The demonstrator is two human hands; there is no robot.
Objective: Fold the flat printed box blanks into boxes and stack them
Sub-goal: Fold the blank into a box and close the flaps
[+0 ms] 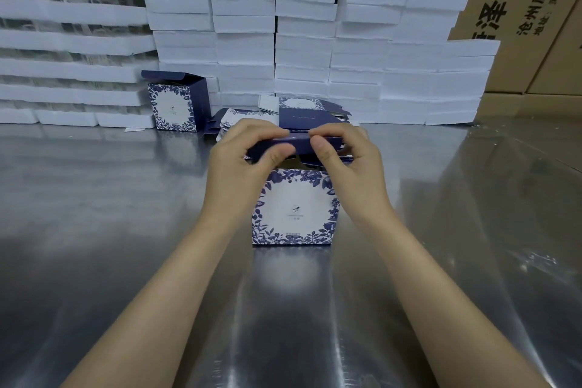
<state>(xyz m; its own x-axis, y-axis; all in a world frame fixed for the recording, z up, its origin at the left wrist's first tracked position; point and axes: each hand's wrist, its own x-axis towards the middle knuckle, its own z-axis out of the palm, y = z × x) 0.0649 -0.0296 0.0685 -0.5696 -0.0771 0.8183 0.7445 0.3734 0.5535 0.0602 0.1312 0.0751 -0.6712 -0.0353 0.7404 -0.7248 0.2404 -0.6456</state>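
A white box with a navy floral print [294, 209] stands upright on the steel table in front of me. My left hand [244, 161] and my right hand [343, 157] both pinch its dark navy top flap [299, 143], thumbs on the near side, fingers curled over the far edge. Behind my hands lies a loose pile of flat printed blanks [283, 113]. A folded box with its lid flap open [176, 102] stands further back on the left.
Stacks of white foam trays [302, 41] form a wall across the back of the steel table [126, 230]. Brown printed cartons [529, 9] rise behind them on the right.
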